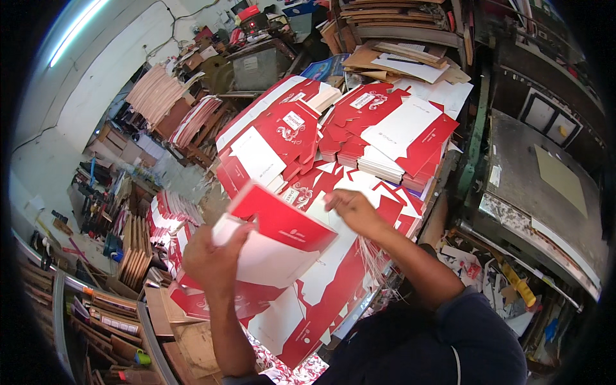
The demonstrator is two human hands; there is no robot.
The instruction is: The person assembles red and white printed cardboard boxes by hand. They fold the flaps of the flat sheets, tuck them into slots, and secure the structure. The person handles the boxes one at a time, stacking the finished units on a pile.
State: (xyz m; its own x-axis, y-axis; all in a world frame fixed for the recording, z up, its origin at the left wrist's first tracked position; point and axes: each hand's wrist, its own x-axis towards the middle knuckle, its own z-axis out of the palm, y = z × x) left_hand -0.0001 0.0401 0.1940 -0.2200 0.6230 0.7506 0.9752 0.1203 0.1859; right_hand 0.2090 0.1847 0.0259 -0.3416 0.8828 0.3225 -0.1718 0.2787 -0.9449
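My left hand (pixel 212 260) grips the near left edge of a flat red and white die-cut carton blank (pixel 276 237), lifted and tilted above the worktable. My right hand (pixel 353 208) touches the far right edge of the same blank with its fingers curled on the card. Under both hands lie more red and white carton blanks (pixel 314 301) spread over the table. Behind them rise two stacks of similar blanks, one at the left (pixel 269 138) and one at the right (pixel 391 138).
A dark metal machine bed (pixel 539 192) stands to the right with card scraps (pixel 481 269) below it. Piles of brown cardboard (pixel 398 58) sit at the back. More red blanks (pixel 170 221) and wooden boards (pixel 135 256) crowd the floor at left.
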